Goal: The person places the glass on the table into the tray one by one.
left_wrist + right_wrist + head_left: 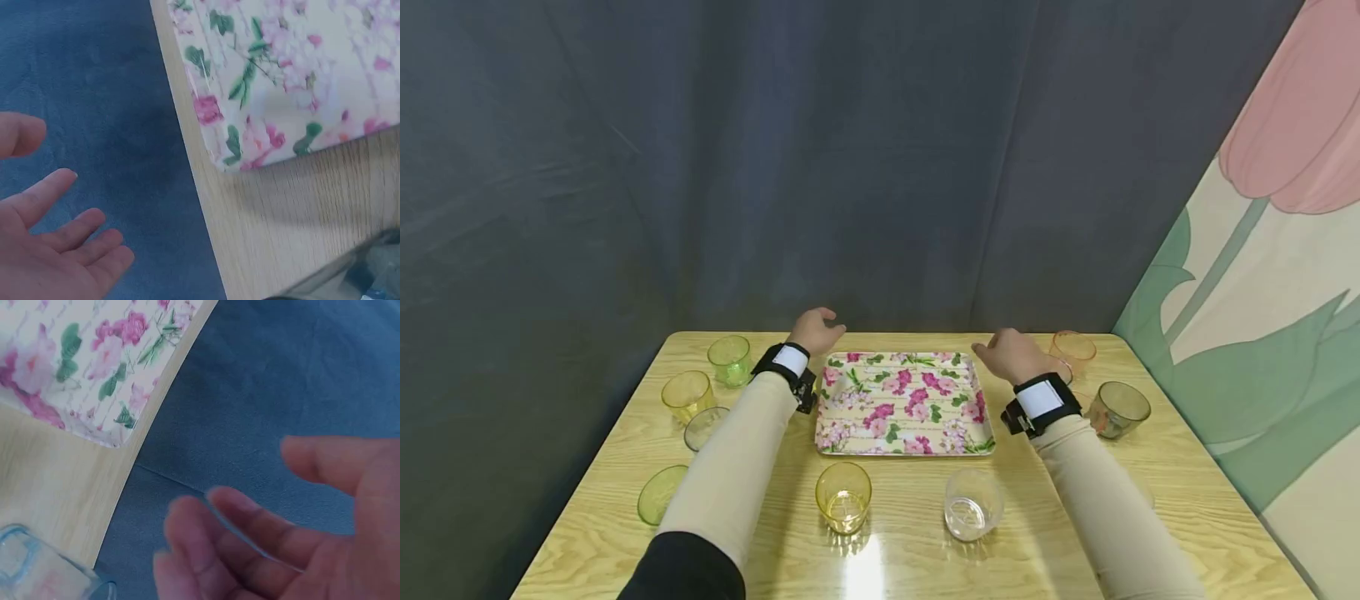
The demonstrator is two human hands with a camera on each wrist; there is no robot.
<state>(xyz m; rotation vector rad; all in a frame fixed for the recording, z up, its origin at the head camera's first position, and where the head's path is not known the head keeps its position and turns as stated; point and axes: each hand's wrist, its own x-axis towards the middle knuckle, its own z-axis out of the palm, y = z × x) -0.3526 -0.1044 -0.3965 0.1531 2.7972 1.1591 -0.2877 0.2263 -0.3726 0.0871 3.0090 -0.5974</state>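
Note:
A rectangular tray [902,404] with a pink flower and green leaf print lies flat on the table between my hands. Past its far left corner is my left hand [818,331], holding nothing; in the left wrist view its fingers [56,240] are spread and apart from the tray. My right hand [1015,357] hovers beside the far right corner, empty too. Its fingers [194,534] bend loosely in the right wrist view, thumb held away from them. A see-through glass [44,569] lies near that hand, and an orange glass [1075,348] stands just beyond it.
On the left are a green glass [730,361], a yellow glass [688,396], a clear glass [702,428] and another green glass [659,495]. A yellow glass [843,497] and a clear glass [973,504] stand in front. A grey glass [1118,410] is right. A curtain [850,167] hangs behind.

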